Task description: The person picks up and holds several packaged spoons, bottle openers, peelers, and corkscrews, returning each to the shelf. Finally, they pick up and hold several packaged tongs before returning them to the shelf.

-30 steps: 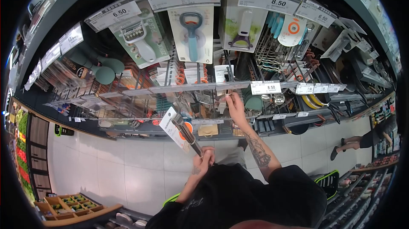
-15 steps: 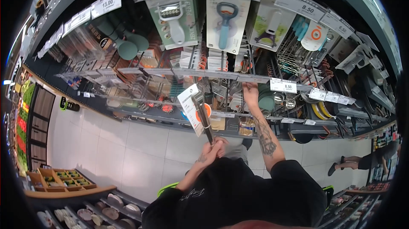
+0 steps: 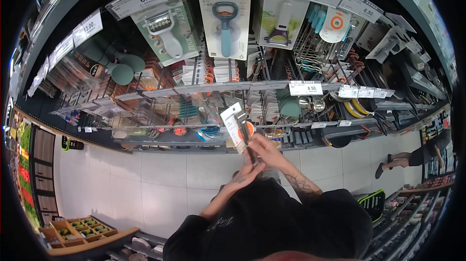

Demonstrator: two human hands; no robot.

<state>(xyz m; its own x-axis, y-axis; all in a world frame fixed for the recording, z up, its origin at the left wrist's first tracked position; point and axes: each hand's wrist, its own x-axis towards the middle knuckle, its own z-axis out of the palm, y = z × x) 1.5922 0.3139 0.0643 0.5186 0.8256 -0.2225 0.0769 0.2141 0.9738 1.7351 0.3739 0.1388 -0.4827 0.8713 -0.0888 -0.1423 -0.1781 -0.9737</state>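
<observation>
A kitchen utensil [image 3: 248,137] with a long dark handle is fixed to a white card with an orange circle. Its exact kind is hard to make out. My left hand [image 3: 247,172] is closed round the lower end of the handle. Higher up, my right hand [image 3: 266,149] is closed on the same utensil, fingers at the edge of the card. Both hands are in front of the rack, close together. Above them hang a carded blue-handled peeler [image 3: 225,30], a grey-handled tool [image 3: 165,33] and another carded peeler [image 3: 282,25].
Hooks and price rails [image 3: 213,87] of the shelf cross ahead of my hands. Green ladles [image 3: 121,72] hang to the left, pans [image 3: 352,108] to the right. A green-rimmed basket [image 3: 373,205] is at my right side. Another person [image 3: 412,156] stands far right.
My right hand has come back from the lower hooks and now grips the utensil that my left hand holds. The view has shifted, with the hanging packs further left.
</observation>
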